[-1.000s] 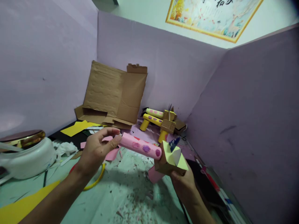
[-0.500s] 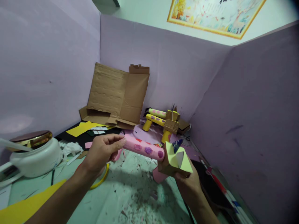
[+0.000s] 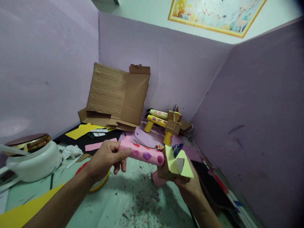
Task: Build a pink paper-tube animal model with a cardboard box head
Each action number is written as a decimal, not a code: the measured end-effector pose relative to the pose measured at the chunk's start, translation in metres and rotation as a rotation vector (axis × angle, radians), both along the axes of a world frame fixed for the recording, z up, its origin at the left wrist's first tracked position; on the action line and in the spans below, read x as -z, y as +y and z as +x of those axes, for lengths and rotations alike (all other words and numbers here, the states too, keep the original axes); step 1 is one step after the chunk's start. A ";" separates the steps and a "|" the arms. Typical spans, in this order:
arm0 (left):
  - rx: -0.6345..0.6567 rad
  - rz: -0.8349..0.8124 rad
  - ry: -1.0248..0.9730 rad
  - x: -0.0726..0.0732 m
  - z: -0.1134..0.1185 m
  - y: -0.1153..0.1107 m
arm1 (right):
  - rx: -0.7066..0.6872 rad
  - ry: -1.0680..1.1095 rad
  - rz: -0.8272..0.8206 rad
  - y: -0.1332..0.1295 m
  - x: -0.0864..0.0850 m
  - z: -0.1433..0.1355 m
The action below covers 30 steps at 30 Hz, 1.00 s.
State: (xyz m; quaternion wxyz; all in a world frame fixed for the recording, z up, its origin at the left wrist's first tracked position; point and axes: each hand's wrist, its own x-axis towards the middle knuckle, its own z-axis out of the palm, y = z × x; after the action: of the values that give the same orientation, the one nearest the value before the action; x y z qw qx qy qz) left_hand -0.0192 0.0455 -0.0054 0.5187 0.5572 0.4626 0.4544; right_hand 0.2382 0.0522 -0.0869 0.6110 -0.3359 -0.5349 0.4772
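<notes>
A pink paper tube (image 3: 142,153) with red and purple painted spots is held up over the table. My left hand (image 3: 106,160) grips its left end between thumb and fingers. The tube's right end meets a small cardboard box (image 3: 166,169) topped with pale yellow paper (image 3: 186,167). A dark blue pointed piece (image 3: 177,149) stands on that top. From the right, my right hand (image 3: 191,185) is closed round the box, its fingers partly hidden behind. Beneath the box hangs a second, shorter pink tube (image 3: 158,180).
Behind stand two similar spotted tube models, one yellow (image 3: 156,121), one pale green (image 3: 159,113). An opened cardboard box (image 3: 116,95) leans on the wall. At left are a white pot (image 3: 35,163), crumpled tissue (image 3: 71,152) and yellow paper (image 3: 28,207). A tape ring (image 3: 99,185) lies under my left forearm.
My left fingers have slid further along the tube's left end, thumb now on its near side. The tube and box have shifted slightly left; the view has moved a little.
</notes>
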 end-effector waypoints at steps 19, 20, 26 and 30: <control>-0.191 0.130 0.024 0.015 0.016 -0.006 | 0.017 0.033 -0.033 0.000 0.006 0.003; -0.190 0.136 0.023 0.016 0.016 -0.006 | 0.013 0.035 -0.034 0.000 0.005 0.003; -0.181 0.159 0.041 0.019 0.015 -0.005 | 0.042 0.049 -0.024 -0.001 0.005 0.003; -0.210 0.145 0.045 0.018 0.017 -0.006 | 0.078 0.027 -0.011 -0.001 0.005 0.003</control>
State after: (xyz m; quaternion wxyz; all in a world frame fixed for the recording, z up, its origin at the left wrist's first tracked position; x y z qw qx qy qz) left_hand -0.0020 0.0397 -0.0233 0.4163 0.5518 0.4960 0.5256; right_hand 0.2409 0.0517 -0.0921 0.6345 -0.3533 -0.5104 0.4605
